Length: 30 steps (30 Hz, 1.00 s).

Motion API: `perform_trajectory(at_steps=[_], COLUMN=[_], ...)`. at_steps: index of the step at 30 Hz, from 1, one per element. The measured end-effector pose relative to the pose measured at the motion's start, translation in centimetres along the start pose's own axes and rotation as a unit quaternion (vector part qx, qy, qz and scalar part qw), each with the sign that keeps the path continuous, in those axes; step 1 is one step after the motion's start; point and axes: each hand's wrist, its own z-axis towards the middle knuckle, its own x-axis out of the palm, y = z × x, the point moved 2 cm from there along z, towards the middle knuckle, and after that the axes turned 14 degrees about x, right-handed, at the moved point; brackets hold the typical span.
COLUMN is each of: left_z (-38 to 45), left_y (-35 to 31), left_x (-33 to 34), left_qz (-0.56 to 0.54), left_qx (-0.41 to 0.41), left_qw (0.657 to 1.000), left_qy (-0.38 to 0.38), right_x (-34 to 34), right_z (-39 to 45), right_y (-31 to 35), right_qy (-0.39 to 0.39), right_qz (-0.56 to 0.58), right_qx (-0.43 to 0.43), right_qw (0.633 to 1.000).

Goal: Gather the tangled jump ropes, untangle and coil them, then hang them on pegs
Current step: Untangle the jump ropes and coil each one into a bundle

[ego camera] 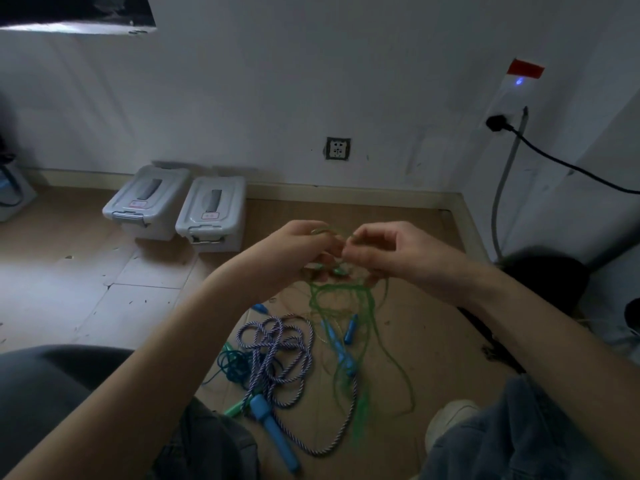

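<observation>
Both hands (341,252) pinch the green rope (341,306), tangle dangling below

**A bare room corner in a home or plain indoor space**

Scuffed white plaster walls (277,81) meet a cream skirting board (346,194) and a floor covered with flattened brown cardboard sheets (415,341). A recessed white wall socket (338,148) sits low on the wall, and a black plug with cable (498,123) hangs from a white outlet strip (509,98). Two grey lidded plastic storage boxes (180,206) stand against the wall.
</observation>
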Motion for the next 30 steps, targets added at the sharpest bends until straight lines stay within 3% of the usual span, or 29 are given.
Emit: perform_trajectory(at_steps=[2,6,8,12,15,19,23,26,28,30], left_z=[-0.3,-0.9,-0.8,-0.5,-0.3,-0.2,-0.1,-0.2,-0.4,-0.5], left_y=[0.5,0.7,0.8,1.2,2.1,3.3,2.6,1.6,0.9,0.3], left_x=[-0.1,-0.6,-1.0,-2.2,-2.9,-3.5,-4.3,-4.5,-3.9,-3.0], left_qz=[0.058,0.060,0.079,-0.040,0.091,0.297,0.301,0.264,0.185,0.070], left_qx=[-0.010,-0.014,0.017,-0.009,-0.029,-0.011,0.019,0.060,0.045,0.011], left_qw=[0.996,0.983,0.988,0.998,0.995,0.953,0.952,0.955,0.974,0.992], left_qy=[0.067,0.172,0.132,0.050,0.035,0.064,-0.040,-0.120,-0.125,-0.106], right_x=[-0.4,-1.6,-2.3,-2.7,-3.1,-4.3,-4.8,-4.4,-3.7,-2.3], right_z=[0.1,0.1,-0.2,-0.6,-0.8,-0.9,-0.8,-0.4,0.0,0.0], right_y=[-0.1,0.1,0.2,-0.2,-0.7,-1.2,-2.0,-2.1,-2.3,-2.0], right_qy=[-0.057,-0.110,-0.128,-0.173,-0.239,-0.335,-0.395,-0.381,-0.346,-0.340], right_qz=[0.023,0.264,0.303,0.252,0.254,0.260,0.168,0.041,-0.074,-0.181], right_qx=[-0.041,-0.023,-0.012,0.017,0.014,0.011,0.014,0.049,0.104,0.077], right_qw=[0.997,0.958,0.944,0.952,0.937,0.905,0.903,0.922,0.929,0.920])
